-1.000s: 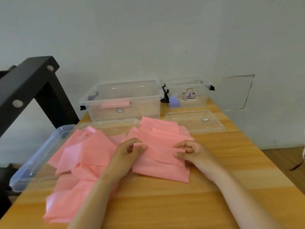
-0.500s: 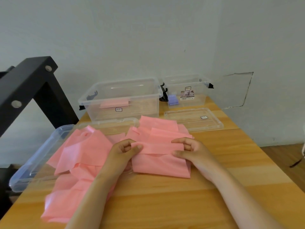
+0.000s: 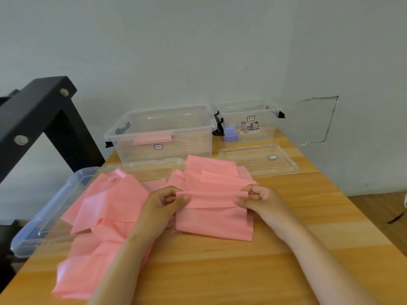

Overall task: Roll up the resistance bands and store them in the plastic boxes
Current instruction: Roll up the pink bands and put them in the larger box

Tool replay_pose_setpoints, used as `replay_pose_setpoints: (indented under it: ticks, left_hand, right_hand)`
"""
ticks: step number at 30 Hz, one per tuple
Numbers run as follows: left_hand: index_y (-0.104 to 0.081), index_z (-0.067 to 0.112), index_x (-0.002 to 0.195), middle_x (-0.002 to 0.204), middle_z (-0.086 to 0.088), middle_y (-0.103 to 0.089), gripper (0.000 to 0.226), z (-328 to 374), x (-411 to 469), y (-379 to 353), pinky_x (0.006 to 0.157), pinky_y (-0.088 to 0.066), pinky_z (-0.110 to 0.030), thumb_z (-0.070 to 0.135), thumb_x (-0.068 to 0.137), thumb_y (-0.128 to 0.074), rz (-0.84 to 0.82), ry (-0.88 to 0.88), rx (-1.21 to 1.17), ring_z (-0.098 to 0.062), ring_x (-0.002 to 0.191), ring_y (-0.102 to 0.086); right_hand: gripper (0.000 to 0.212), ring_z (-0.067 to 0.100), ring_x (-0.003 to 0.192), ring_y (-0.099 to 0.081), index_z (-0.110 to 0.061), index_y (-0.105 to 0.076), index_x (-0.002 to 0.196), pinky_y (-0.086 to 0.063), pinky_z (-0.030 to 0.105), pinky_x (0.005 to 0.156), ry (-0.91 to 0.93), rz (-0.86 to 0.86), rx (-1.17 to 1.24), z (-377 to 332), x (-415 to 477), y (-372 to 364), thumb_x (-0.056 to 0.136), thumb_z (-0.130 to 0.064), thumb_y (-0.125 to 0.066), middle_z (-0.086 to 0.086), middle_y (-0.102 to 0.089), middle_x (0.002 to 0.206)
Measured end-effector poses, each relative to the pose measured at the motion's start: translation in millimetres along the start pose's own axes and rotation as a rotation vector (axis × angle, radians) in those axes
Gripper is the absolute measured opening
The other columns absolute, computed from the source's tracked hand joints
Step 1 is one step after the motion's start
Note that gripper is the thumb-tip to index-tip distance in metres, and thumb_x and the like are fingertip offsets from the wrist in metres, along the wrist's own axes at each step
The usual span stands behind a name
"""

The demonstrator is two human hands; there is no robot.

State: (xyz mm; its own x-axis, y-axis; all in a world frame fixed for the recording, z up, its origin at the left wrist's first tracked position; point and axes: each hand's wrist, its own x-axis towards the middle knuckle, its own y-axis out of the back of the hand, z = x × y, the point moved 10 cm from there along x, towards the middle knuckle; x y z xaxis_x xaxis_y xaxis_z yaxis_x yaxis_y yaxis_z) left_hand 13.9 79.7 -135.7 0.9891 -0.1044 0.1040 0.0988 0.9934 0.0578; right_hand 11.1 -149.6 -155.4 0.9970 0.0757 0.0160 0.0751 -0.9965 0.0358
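A pink resistance band (image 3: 214, 221) lies folded on the wooden table in front of me. My left hand (image 3: 164, 202) pinches its folded far edge at the left end, and my right hand (image 3: 258, 200) pinches the same edge at the right end. More pink bands (image 3: 105, 205) lie in a loose heap to the left. Behind them stands a large clear plastic box (image 3: 160, 133) with a rolled pink band (image 3: 153, 138) inside. A smaller clear box (image 3: 250, 122) at the back right holds a purple roll (image 3: 230, 133).
Two clear lids lie flat: one (image 3: 258, 158) in front of the small box, one (image 3: 145, 167) in front of the large box. A bluish clear lid (image 3: 44, 221) overhangs the table's left edge. A black metal frame (image 3: 35, 115) rises at the left. A wall stands behind the table.
Both hands have drawn the band's folded edge a little away from me and raised it slightly, making the fold narrower. The heap and the boxes have stayed put.
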Motion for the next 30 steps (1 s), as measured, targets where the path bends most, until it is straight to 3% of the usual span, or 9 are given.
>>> replay_pose_setpoints:
  ticks: [5, 8, 12, 16, 19, 21, 30]
  left_hand:
    - [-0.051, -0.009, 0.074, 0.064, -0.01, -0.044, 0.034, 3, 0, 7, 0.043, -0.031, -0.02, 0.019, 0.086, -0.066, 0.037, -0.027, 0.018, -0.02, 0.059, -0.036]
    - [-0.049, -0.009, 0.076, 0.071, -0.011, -0.041, 0.047, 1, -1, 8, 0.051, -0.03, -0.023, 0.031, 0.079, -0.073, 0.024, 0.005, -0.02, -0.025, 0.067, -0.034]
    - [-0.067, 0.0, 0.082, 0.079, -0.02, -0.053, 0.027, -4, -3, 6, 0.062, -0.033, -0.035, 0.025, 0.073, -0.075, -0.044, 0.068, -0.115, -0.032, 0.076, -0.043]
    - [-0.072, 0.005, 0.083, 0.082, -0.023, -0.059, 0.017, -2, -4, 5, 0.067, -0.04, -0.035, 0.02, 0.074, -0.073, -0.072, 0.062, -0.122, -0.033, 0.077, -0.05]
    - [-0.067, 0.005, 0.076, 0.068, -0.016, -0.061, 0.01, 2, -3, 7, 0.057, -0.046, -0.028, 0.015, 0.077, -0.069, -0.038, 0.035, -0.131, -0.024, 0.064, -0.055]
    - [-0.062, 0.006, 0.073, 0.06, -0.011, -0.056, 0.013, 3, -3, 9, 0.052, -0.044, -0.026, 0.016, 0.077, -0.069, -0.023, 0.021, -0.134, -0.019, 0.056, -0.051]
    - [-0.061, 0.011, 0.07, 0.063, -0.012, -0.054, 0.014, 3, -2, 10, 0.046, -0.043, -0.024, 0.02, 0.074, -0.071, -0.02, 0.028, -0.139, -0.018, 0.052, -0.05]
  right_hand:
    - [0.021, 0.012, 0.069, -0.057, -0.013, -0.062, 0.076, -0.039, 0.018, 0.058, 0.06, -0.027, 0.058, -8, 0, -1, 0.073, -0.025, -0.079, 0.004, -0.061, 0.074]
    - [0.032, 0.015, 0.063, -0.049, -0.013, -0.058, 0.072, -0.034, 0.018, 0.053, 0.061, -0.02, 0.068, -10, 0, -1, 0.067, -0.036, -0.079, 0.009, -0.051, 0.069]
    - [0.047, 0.023, 0.071, -0.038, -0.011, -0.056, 0.074, -0.026, 0.031, 0.058, 0.076, 0.011, 0.079, -9, 2, 4, 0.06, -0.048, -0.08, 0.011, -0.045, 0.076]
    - [0.037, 0.024, 0.071, -0.046, -0.015, -0.057, 0.07, -0.033, 0.029, 0.061, 0.066, -0.029, 0.111, -11, -1, 2, 0.063, -0.038, -0.084, 0.014, -0.051, 0.078]
    - [0.018, 0.02, 0.072, -0.062, -0.016, -0.067, 0.076, -0.046, 0.022, 0.064, 0.068, -0.056, 0.158, -15, -3, -2, 0.067, -0.022, -0.081, 0.013, -0.066, 0.079]
    - [0.019, 0.017, 0.076, -0.067, -0.011, -0.071, 0.085, -0.05, 0.019, 0.067, 0.068, -0.062, 0.162, -17, -5, -4, 0.069, -0.02, -0.075, 0.009, -0.072, 0.084]
    - [0.018, 0.019, 0.071, -0.061, -0.012, -0.065, 0.079, -0.045, 0.021, 0.062, 0.046, -0.046, 0.137, -18, -7, -2, 0.07, -0.025, -0.075, 0.011, -0.067, 0.076]
